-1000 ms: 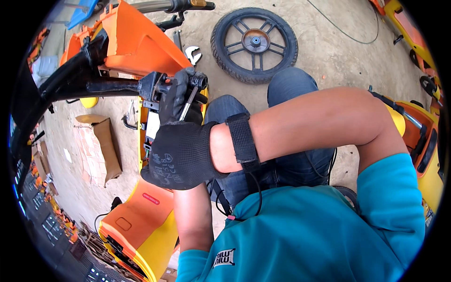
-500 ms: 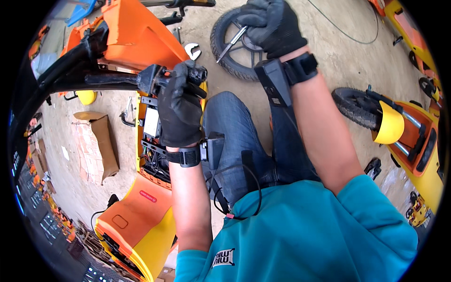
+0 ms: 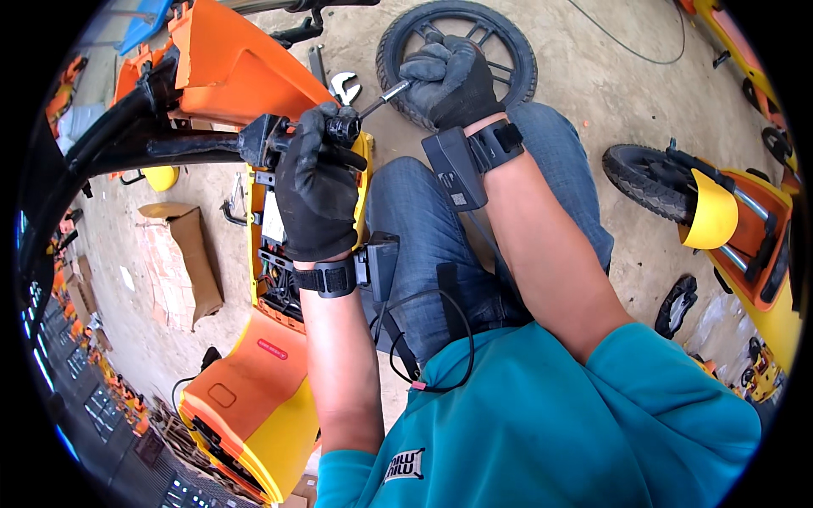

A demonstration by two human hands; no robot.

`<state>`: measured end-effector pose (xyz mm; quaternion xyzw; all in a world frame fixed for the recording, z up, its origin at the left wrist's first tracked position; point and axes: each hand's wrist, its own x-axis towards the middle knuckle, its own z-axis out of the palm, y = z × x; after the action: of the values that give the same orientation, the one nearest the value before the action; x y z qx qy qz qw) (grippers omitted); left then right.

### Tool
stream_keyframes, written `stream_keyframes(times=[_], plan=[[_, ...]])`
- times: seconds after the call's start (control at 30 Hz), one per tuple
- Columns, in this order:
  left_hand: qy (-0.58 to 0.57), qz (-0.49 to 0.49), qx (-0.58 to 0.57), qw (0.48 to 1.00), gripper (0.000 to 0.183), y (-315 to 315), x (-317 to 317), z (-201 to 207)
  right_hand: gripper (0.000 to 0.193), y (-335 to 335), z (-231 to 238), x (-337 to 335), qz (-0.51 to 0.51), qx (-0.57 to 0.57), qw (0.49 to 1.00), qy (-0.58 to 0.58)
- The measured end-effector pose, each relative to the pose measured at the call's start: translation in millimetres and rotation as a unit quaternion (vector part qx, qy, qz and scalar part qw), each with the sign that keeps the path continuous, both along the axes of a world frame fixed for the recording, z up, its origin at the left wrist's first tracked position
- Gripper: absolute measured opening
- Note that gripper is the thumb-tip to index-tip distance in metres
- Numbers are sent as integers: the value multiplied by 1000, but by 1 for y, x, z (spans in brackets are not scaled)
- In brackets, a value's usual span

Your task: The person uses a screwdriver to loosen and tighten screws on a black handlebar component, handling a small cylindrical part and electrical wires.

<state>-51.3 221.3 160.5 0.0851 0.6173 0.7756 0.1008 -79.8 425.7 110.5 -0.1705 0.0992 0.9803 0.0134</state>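
Left hand (image 3: 318, 190), black glove, fingers wrapped around a black fitting (image 3: 343, 129) at the end of a black handlebar (image 3: 195, 146), in front of the person's knees. Right hand (image 3: 453, 80), black glove, fingers closed on the handle of a screwdriver (image 3: 383, 95) whose tip meets the fitting from the right. Surroundings: orange body panel (image 3: 241, 72) just above the handlebar; open spanner (image 3: 343, 85) on the concrete floor (image 3: 610, 93) just beyond the fitting; loose black spoked wheel (image 3: 517, 51) flat on the floor behind the right hand; orange-and-yellow vehicle body (image 3: 254, 398) near left, carrying a small red oblong label (image 3: 273, 349); second yellow-and-orange vehicle (image 3: 737, 229) with a tyre at right; brown cardboard piece (image 3: 199, 254) on the floor at left. Bare floor shows far right, between wheel and second vehicle; the left side is crowded.
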Motion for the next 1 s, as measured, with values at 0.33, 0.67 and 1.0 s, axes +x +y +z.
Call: stream_keyframes(times=[0.33, 0.67, 1.0], plan=[[-20, -26, 30, 999, 28, 2, 0, 7, 15, -13, -15, -1, 12, -53, 998, 6], [51, 19, -68, 996, 27, 6, 5, 5, 21, -10, -8, -20, 96, -48, 993, 54], [154, 60, -182, 969, 30, 7, 6, 0, 20, 2, 41, -38, 102, 146, 976, 128]])
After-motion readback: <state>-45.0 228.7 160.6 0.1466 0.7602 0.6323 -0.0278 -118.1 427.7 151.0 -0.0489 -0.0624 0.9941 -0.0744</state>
